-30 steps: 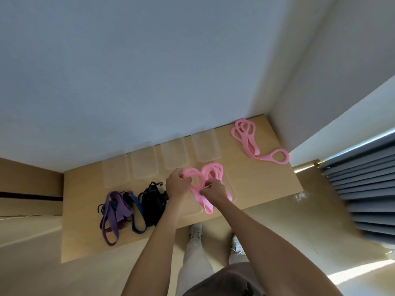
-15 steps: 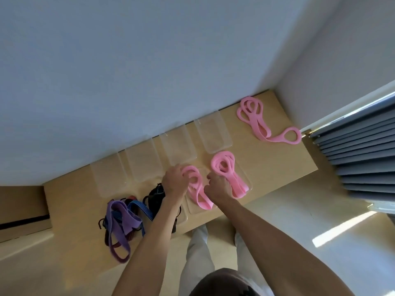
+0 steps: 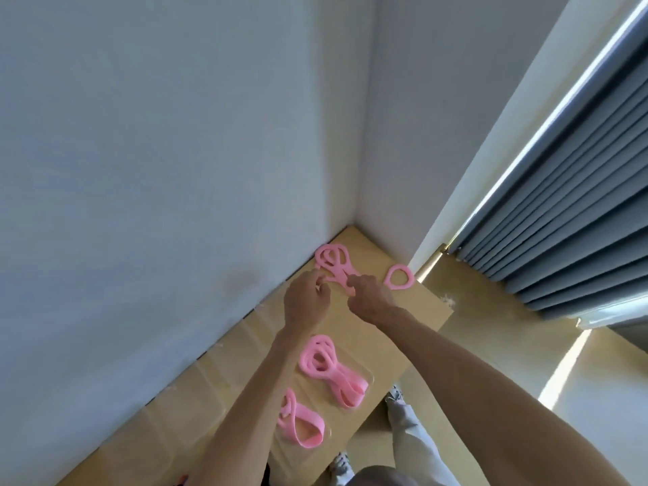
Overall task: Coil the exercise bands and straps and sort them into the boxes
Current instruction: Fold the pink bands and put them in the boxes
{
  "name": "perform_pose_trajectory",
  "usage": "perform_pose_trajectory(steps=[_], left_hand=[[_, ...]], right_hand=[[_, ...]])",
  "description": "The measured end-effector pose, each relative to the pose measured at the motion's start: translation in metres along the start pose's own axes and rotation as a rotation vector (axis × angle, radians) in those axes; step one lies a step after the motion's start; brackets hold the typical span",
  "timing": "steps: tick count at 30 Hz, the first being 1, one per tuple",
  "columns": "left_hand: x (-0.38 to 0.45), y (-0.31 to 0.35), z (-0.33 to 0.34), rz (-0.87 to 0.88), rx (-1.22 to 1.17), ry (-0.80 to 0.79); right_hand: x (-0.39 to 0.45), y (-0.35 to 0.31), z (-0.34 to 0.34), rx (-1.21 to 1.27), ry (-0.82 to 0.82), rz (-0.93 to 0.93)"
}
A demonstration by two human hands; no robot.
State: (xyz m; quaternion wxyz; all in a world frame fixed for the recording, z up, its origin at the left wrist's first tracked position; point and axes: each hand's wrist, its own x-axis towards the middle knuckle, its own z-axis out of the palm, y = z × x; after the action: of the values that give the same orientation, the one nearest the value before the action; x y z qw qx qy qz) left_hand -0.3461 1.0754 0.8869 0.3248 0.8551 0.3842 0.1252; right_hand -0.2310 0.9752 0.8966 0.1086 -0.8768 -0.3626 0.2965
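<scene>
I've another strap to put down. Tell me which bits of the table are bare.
Bare table lies right of the right hand, toward the table's edge. It is crowded near the far pink band, where both hands work, and around the two coiled pink bands nearer you.

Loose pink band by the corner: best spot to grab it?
Take the pink band at its straight middle run, from above on the near side, where both hands already are. The far loops sit against the wall; the end loop lies flat, apart.

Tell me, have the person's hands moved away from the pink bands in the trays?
Yes. Both the left hand and right hand moved along the table toward the wall corner, now on the loose pink band there.
</scene>
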Motion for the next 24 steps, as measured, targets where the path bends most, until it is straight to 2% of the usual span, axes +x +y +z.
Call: perform_pose_trajectory(steps=[3,7,13,15,19,21,24], left_hand=[[0.032,0.019,0.047,0.059,0.069,-0.113],[0.055,0.031,0.111,0.052,0.201,-0.306],[0.073,0.029,0.181,0.071,0.588,-0.618],[0.072,0.022,0.190,0.091,0.685,-0.614],[0.075,0.015,0.195,0.104,0.697,-0.513],[0.080,0.017,0.187,0.085,0.591,-0.447],[0.091,0.028,0.157,-0.042,0.256,-0.323]], right_hand=[[0.022,0.050,-0.010,0.119,0.032,0.129],[0.041,0.105,-0.005,0.202,0.027,0.290],[0.075,0.154,-0.003,0.273,-0.058,0.378],[0.084,0.160,-0.004,0.265,-0.081,0.378],[0.101,0.162,-0.009,0.264,-0.118,0.357],[0.105,0.158,-0.013,0.272,-0.122,0.344],[0.107,0.145,-0.020,0.261,-0.101,0.267]])
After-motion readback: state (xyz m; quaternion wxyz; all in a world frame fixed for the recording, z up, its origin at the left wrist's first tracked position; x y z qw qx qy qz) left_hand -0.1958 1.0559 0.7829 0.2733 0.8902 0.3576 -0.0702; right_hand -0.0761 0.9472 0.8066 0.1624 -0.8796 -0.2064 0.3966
